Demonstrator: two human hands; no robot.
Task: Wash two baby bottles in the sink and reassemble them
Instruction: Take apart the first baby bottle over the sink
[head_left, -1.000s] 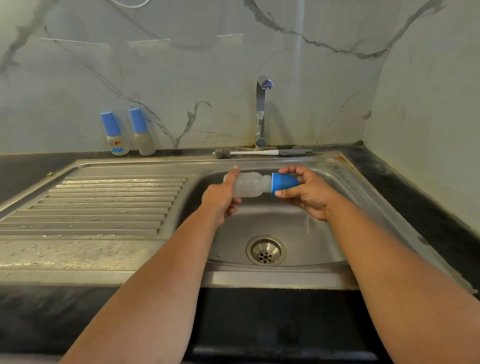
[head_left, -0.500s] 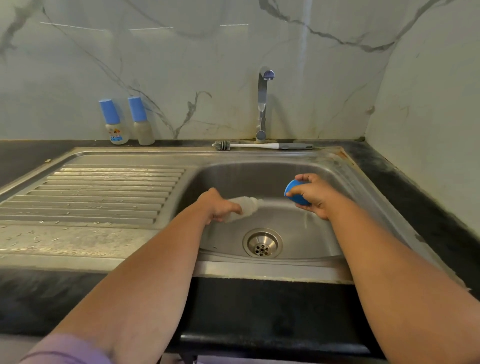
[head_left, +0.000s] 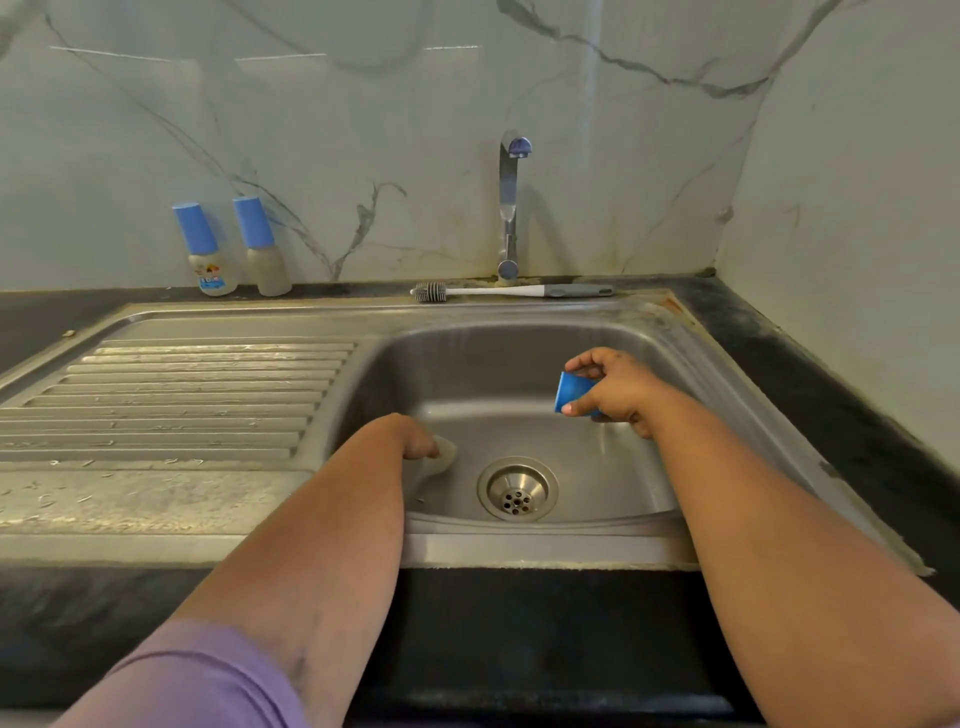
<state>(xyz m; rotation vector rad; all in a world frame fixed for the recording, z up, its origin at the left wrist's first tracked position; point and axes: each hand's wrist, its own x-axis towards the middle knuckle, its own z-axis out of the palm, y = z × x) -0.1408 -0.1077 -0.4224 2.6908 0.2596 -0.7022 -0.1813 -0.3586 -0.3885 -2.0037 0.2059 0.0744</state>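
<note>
Left hand (head_left: 415, 439) dropped lower since the previous frame, gripping the capless bottle (head_left: 441, 457) down at the sink (head_left: 519, 358) floor beside the drain (head_left: 517, 488). Right hand (head_left: 615, 387) pinched the blue cap (head_left: 574, 392) above the basin, well apart from it.

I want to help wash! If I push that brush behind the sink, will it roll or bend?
The brush lies flat on the sink rim, so it would probably slide rather than roll. Its thin white handle may flex slightly. The bristled end looks soft, and the whole brush likely light.
</note>
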